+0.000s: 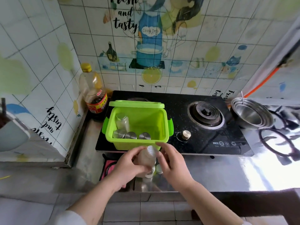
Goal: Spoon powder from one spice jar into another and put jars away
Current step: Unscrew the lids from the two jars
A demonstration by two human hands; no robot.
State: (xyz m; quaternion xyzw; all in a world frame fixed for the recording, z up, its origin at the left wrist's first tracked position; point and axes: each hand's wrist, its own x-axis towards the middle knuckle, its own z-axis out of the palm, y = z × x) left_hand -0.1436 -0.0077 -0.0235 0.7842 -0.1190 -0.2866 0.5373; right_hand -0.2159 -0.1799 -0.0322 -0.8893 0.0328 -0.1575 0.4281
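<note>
At the left of the frame, a dark sauce bottle [94, 95] stood in the corner by the wall. Right of it, in the middle, a green box [162, 127] sat open on the black stove [230, 143]. Four jars with shiny tops [130, 135] stood along its left and near sides.

Just below the box, the left hand [128, 164] had its fingers curled round a spice jar [146, 158]. The jar was held tilted in the air over the counter, with its top toward the box, and pale brown powder showed inside. The right hand [172, 161] was just beside the jar's top, fingers a little bent. It was too blurry to tell if they pinched the top.

The jar looked like glass, so it was likely hard, smooth and a bit slippery, and it would break if dropped. It seemed small and light. The best hold seemed to be round its middle, with the other hand on the top.

Farther right were a burner [206, 114] and a stack of steel bowls [253, 114].
</note>
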